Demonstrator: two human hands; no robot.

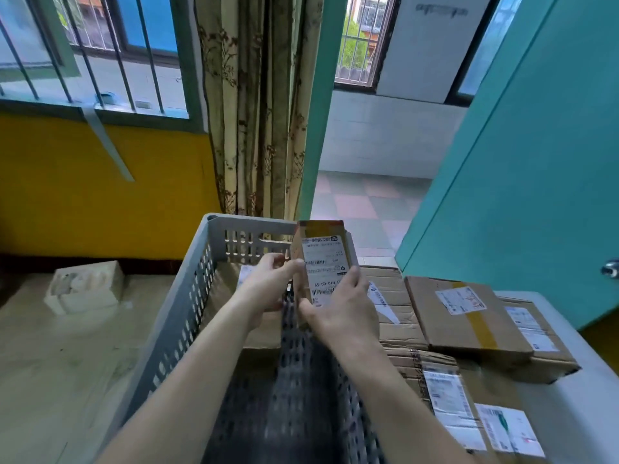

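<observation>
Small parcel point(321, 244) held in both hands over grey crate point(197, 283).
L hand point(268, 283) pinches the parcel's 9 o'clock edge, fingertips curled onto it. R hand point(341, 306) grips the lower end from 5 o'clock, fingers up the 3 o'clock side. The label point(326, 279) faces the camera (barcodes visible, text too blurry to read). Parcel is tilted near-upright by the crate's 12 o'clock wall. Taped cardboard boxes point(465, 316) lie at 3 o'clock.

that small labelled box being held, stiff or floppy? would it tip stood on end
Probably stiff: the small box keeps straight edges though the left hand and right hand grip only its edges. Likely light, as fingers alone hold it upright. Tall and thin, it might tip if stood on end.
</observation>
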